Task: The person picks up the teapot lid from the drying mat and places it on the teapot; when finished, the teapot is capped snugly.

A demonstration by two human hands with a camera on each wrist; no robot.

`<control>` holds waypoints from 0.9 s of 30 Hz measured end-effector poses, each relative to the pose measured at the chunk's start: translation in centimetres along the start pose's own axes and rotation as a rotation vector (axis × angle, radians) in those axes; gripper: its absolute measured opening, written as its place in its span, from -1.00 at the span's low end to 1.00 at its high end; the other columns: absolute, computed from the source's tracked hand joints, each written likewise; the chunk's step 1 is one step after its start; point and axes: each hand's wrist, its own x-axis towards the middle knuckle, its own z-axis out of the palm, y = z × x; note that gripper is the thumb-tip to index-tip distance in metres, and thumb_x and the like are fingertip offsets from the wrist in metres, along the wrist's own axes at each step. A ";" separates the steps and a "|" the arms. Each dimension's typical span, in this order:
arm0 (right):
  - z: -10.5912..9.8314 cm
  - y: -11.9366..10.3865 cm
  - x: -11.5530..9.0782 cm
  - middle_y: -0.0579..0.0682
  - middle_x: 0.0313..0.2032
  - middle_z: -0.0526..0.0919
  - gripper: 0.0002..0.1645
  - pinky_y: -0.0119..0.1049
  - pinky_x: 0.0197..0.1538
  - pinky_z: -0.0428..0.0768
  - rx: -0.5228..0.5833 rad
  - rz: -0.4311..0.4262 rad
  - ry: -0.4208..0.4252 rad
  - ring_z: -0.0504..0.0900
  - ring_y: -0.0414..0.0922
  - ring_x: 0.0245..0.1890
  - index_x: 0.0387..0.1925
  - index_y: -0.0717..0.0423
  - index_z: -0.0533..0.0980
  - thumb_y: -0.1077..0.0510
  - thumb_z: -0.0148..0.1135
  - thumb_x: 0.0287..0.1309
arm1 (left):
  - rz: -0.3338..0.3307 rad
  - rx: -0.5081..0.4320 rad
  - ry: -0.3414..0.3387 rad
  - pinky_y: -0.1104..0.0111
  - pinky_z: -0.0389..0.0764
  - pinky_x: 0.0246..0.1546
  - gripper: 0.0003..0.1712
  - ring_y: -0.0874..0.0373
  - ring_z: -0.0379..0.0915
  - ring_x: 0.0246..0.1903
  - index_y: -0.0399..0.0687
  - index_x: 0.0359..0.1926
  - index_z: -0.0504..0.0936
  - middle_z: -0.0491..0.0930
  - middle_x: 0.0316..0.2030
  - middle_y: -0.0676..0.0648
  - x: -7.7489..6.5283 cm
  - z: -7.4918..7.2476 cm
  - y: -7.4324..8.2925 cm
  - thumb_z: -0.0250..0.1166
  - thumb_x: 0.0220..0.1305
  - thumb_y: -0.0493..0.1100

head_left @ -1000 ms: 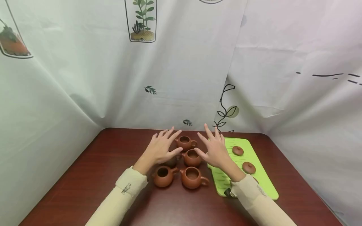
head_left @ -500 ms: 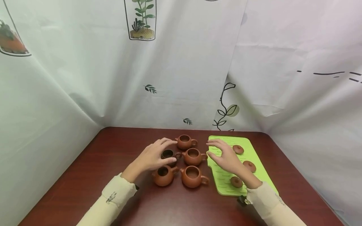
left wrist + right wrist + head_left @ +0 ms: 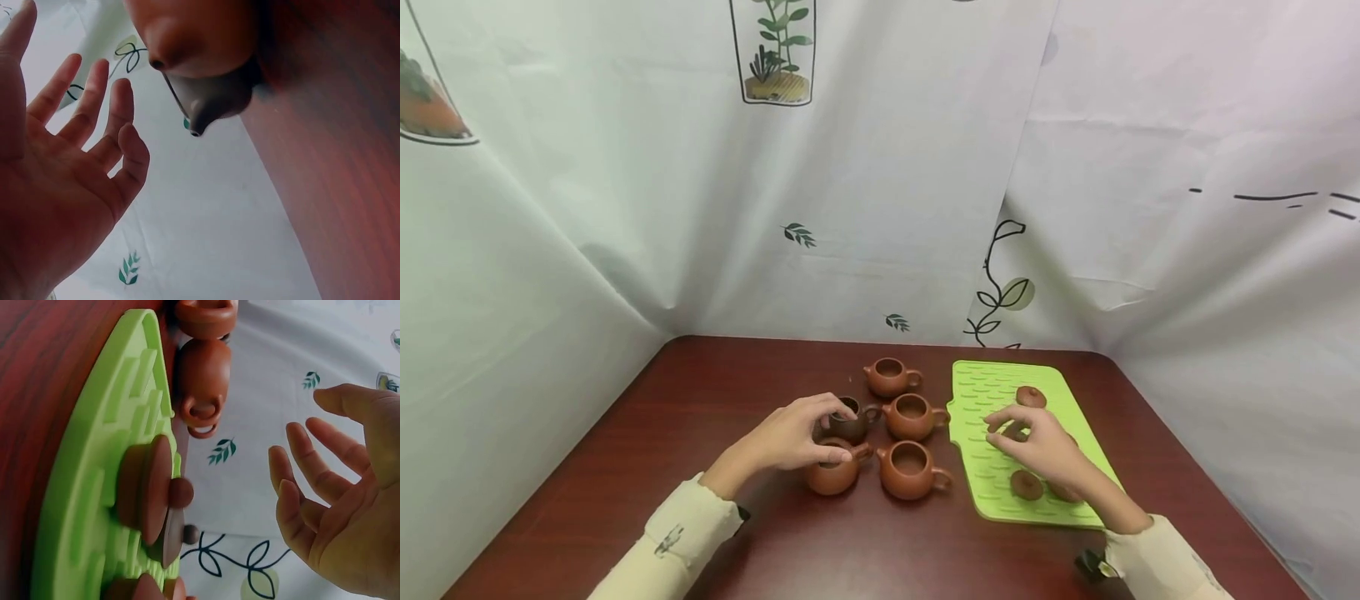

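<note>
My left hand [image 3: 793, 433] hovers at the left teapots, fingers loosely bent, holding nothing. Beside its fingers are a dark brown lidless teapot [image 3: 853, 428] and a reddish-brown one [image 3: 832, 479], partly covered by the thumb; their spouts show above the hand in the left wrist view. Over the green ridged mat [image 3: 981, 400] my right hand [image 3: 1048, 450] is poised with relaxed fingers and nothing in them. Under and around it lie several round lids, among them a reddish-brown lid [image 3: 1026, 484] and a dark lid [image 3: 172, 540]. Part of the lids is hidden by this hand.
More lidless reddish-brown teapots stand in a column: one in front [image 3: 907, 483], one in the middle [image 3: 912, 421] and one at the back [image 3: 888, 382]. Another lid [image 3: 1032, 397] lies toward the mat's far end. A white printed cloth [image 3: 880, 167] hangs behind the dark red table [image 3: 715, 400].
Both hands have come down and apart from a spread-fingered pose above the teapots. The left moved left and nearer the front; the right shifted right over the lids. Teapots stayed put.
</note>
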 end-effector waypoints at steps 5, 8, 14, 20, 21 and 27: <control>-0.9 0.3 -1.1 -0.19 -0.34 0.70 -0.84 -0.27 -0.21 0.58 -0.047 -0.021 -0.051 0.64 -0.27 -0.39 -0.22 0.04 0.68 0.13 0.44 0.15 | -0.013 -0.028 -0.039 0.34 0.47 -0.29 -0.40 0.21 0.48 -0.22 0.11 0.06 0.62 0.60 -0.09 0.12 -1.1 -0.4 -0.8 0.49 0.05 0.24; -1.4 0.6 -1.6 -0.23 -0.38 0.68 -0.81 -0.25 -0.20 0.57 -0.073 -0.034 -0.094 0.60 -0.31 -0.40 -0.23 0.10 0.69 0.11 0.44 0.13 | -0.022 -0.033 -0.058 0.36 0.47 -0.29 -0.39 0.23 0.48 -0.24 0.13 0.04 0.62 0.60 -0.12 0.12 -1.6 -0.5 -1.2 0.51 0.01 0.26; -2.0 1.6 -2.8 -0.06 -0.34 0.69 -0.81 -0.33 -0.39 0.54 -0.054 -0.020 -0.165 0.56 -0.31 -0.45 -0.26 0.15 0.69 0.16 0.46 0.08 | -0.052 -0.064 -0.107 0.33 0.46 -0.29 -0.34 0.16 0.48 -0.21 0.12 0.03 0.63 0.58 -0.18 0.11 -2.2 -0.4 -1.6 0.54 -0.07 0.28; -2.4 2.4 -3.8 0.09 -0.30 0.58 -0.85 -0.35 -0.44 0.54 0.026 -0.056 -0.277 0.60 -0.21 -0.51 -0.26 0.10 0.69 0.17 0.46 0.11 | -0.040 -0.060 -0.120 0.32 0.49 -0.28 -0.34 0.15 0.50 -0.21 0.07 0.00 0.65 0.59 -0.16 0.09 -2.4 -0.4 -2.2 0.57 -0.10 0.26; -2.5 2.5 -3.9 0.10 -0.30 0.55 -0.84 -0.35 -0.43 0.54 0.025 -0.044 -0.282 0.58 -0.21 -0.50 -0.25 0.08 0.69 0.15 0.46 0.11 | -0.034 -0.062 -0.120 0.31 0.50 -0.27 -0.33 0.16 0.50 -0.21 0.05 0.00 0.66 0.59 -0.15 0.08 -2.4 -0.3 -2.2 0.57 -0.10 0.25; -2.9 2.8 -4.3 0.09 -0.24 0.47 -0.77 -0.35 -0.40 0.54 -0.021 0.007 -0.278 0.48 -0.23 -0.43 -0.22 0.04 0.70 0.07 0.50 0.07 | -0.008 -0.081 -0.114 0.21 0.55 -0.20 -0.34 0.21 0.48 -0.22 -0.06 0.00 0.66 0.59 -0.10 0.08 -2.3 0.1 -2.6 0.60 -0.09 0.16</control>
